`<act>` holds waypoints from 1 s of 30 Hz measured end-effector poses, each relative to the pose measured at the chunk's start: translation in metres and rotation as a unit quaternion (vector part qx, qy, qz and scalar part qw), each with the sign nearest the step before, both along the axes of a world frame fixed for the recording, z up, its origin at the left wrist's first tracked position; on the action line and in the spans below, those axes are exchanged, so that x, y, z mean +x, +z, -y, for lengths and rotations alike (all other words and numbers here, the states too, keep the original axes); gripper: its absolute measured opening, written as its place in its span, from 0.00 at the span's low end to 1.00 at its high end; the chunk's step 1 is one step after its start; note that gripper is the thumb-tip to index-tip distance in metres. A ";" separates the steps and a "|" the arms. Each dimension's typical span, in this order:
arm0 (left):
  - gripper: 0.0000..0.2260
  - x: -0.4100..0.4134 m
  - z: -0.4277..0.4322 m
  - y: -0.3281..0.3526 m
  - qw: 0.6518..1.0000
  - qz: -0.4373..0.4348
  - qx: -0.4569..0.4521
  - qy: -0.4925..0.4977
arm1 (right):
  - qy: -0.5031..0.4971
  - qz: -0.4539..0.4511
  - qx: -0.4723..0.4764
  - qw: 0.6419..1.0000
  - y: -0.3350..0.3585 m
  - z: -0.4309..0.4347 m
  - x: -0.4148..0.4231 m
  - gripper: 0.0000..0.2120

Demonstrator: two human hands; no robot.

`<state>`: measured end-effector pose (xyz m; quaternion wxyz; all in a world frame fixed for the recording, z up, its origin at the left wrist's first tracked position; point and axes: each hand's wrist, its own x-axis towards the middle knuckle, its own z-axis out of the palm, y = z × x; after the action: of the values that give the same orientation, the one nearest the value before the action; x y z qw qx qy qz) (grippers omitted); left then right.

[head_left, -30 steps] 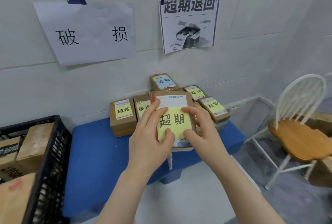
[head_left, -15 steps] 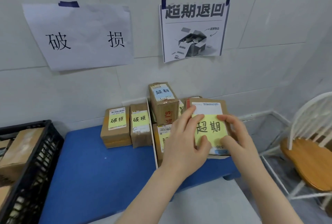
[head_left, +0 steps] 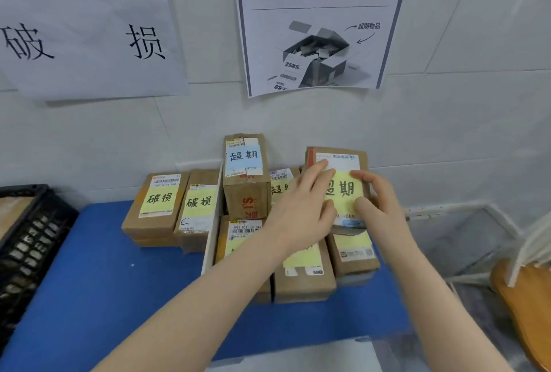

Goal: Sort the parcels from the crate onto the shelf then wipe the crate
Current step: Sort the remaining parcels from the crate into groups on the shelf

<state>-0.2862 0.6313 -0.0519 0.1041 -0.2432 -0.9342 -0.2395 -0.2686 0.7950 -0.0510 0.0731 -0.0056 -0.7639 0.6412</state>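
Note:
Both hands hold one brown cardboard parcel (head_left: 343, 163) with a yellow note reading 超期, above the right-hand pile of parcels (head_left: 304, 279) on the blue shelf (head_left: 104, 297). My left hand (head_left: 301, 210) grips its left edge, thumb under the note. My right hand (head_left: 378, 201) grips its right side. Whether the parcel rests on the pile I cannot tell. A taller parcel (head_left: 246, 175) with a blue 超期 label stands upright behind. Two parcels labelled 破损 (head_left: 176, 204) lie left of a white divider (head_left: 213, 222). The black crate (head_left: 26, 240) sits at the far left.
Two paper signs hang on the white tiled wall, 破损 (head_left: 89, 35) at left and 超期退回 (head_left: 319, 26) above the right pile. A wooden chair (head_left: 527, 297) stands at the right edge. Brown cardboard shows inside the crate.
The held parcel has travelled right and away from me, from over the shelf's front to above the right-hand pile. My view has moved closer to the wall.

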 end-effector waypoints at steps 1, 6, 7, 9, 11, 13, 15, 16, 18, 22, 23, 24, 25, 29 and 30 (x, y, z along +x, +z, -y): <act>0.25 -0.013 -0.001 -0.001 0.999 -0.005 -0.032 0.008 | 0.006 -0.003 0.000 1.000 -0.004 0.000 -0.016 0.23; 0.27 -0.056 -0.002 -0.012 0.987 -0.006 -0.144 0.070 | 0.044 -0.003 0.001 0.999 -0.029 0.010 -0.080 0.24; 0.28 -0.062 -0.001 -0.013 0.983 -0.004 -0.166 0.083 | 0.049 0.000 0.000 0.999 -0.034 0.011 -0.090 0.24; 0.29 -0.073 0.002 -0.016 0.972 0.009 -0.214 0.100 | 0.058 0.002 0.009 0.998 -0.041 0.013 -0.106 0.24; 0.30 -0.082 0.007 -0.019 0.958 0.029 -0.266 0.099 | 0.061 0.010 0.022 0.998 -0.051 0.017 -0.117 0.24; 0.30 -0.088 0.010 -0.022 0.945 0.039 -0.308 0.099 | 0.059 0.025 0.029 0.997 -0.060 0.022 -0.125 0.24; 0.29 -0.095 0.014 -0.022 0.937 0.042 -0.332 0.104 | 0.059 0.038 0.034 0.997 -0.064 0.027 -0.131 0.24; 0.28 -0.099 0.015 -0.021 0.934 0.045 -0.338 0.103 | 0.062 0.044 0.038 0.996 -0.065 0.029 -0.134 0.24; 0.25 -0.103 0.017 -0.019 0.935 0.052 -0.336 0.100 | 0.075 0.055 0.044 0.995 -0.065 0.032 -0.138 0.23; 0.20 -0.100 0.025 -0.020 0.949 0.086 -0.258 0.157 | 0.088 0.054 0.061 0.993 -0.069 0.042 -0.139 0.23; 0.19 -0.098 0.029 -0.020 0.951 0.094 -0.241 0.169 | 0.082 0.054 0.067 0.993 -0.070 0.045 -0.141 0.22; 0.19 -0.097 0.032 -0.021 0.952 0.097 -0.234 0.172 | 0.074 0.056 0.070 0.993 -0.070 0.047 -0.143 0.22; 0.19 -0.095 0.034 -0.022 0.952 0.095 -0.237 0.171 | 0.069 0.059 0.072 0.993 -0.070 0.049 -0.145 0.21; 0.19 -0.090 0.036 -0.024 0.940 0.069 -0.299 0.153 | 0.042 0.056 0.074 0.995 -0.074 0.058 -0.144 0.19; 0.19 -0.090 0.036 -0.023 0.936 0.065 -0.311 0.152 | 0.041 0.054 0.079 0.995 -0.075 0.059 -0.143 0.18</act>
<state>-0.3758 0.5958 -0.0753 -0.0029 -0.1022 -0.9926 0.0660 -0.4114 0.7361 -0.1261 0.0057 -0.0032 -0.8145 0.5801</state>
